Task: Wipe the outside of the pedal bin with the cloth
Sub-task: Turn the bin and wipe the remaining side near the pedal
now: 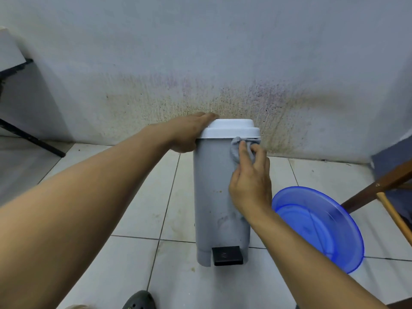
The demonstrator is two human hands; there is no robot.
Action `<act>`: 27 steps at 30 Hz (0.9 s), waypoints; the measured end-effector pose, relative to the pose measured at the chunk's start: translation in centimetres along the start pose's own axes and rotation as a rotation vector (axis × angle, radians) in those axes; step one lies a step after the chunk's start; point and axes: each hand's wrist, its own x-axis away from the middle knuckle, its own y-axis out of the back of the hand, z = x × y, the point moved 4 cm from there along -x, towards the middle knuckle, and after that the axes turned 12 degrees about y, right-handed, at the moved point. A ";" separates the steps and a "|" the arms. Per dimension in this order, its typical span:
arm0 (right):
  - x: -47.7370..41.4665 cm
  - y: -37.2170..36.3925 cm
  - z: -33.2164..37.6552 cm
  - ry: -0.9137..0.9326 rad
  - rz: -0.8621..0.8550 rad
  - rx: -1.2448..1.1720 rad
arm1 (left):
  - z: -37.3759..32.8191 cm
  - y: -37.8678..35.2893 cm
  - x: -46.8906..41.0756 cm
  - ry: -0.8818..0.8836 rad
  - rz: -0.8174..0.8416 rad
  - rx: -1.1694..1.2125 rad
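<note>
A tall grey pedal bin (pixel 211 192) with a white lid (pixel 231 129) stands upright on the tiled floor, its black pedal (pixel 227 255) facing me. My left hand (pixel 189 133) lies on the bin's upper left edge, fingers stretched along the lid's rim. My right hand (pixel 250 175) holds a grey cloth (pixel 237 150) against the bin's upper right front, just under the lid, with the fingers curled into the fabric.
A blue plastic basin (pixel 321 228) sits on the floor right of the bin, close to my right forearm. A stained wall (pixel 200 85) rises right behind the bin. Brown wooden furniture legs (pixel 379 188) stand at far right, a dark table leg (pixel 31 139) at far left. My shoe (pixel 139 301) shows at the bottom.
</note>
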 end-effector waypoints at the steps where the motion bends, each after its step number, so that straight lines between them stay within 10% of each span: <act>1: -0.3 -0.4 0.9 0.023 0.016 0.031 | 0.1 0.0 -0.1 -0.006 -0.004 -0.009; 12: -1.8 -2.7 5.9 0.340 0.173 0.270 | 0.7 0.0 -1.5 -0.026 0.019 0.028; 19: -2.2 -2.2 5.1 0.373 0.223 0.229 | -0.1 1.7 -0.8 0.158 0.240 0.496; 27: -2.9 -1.6 4.0 0.542 0.203 0.282 | -1.2 -0.1 -2.3 0.104 0.062 0.290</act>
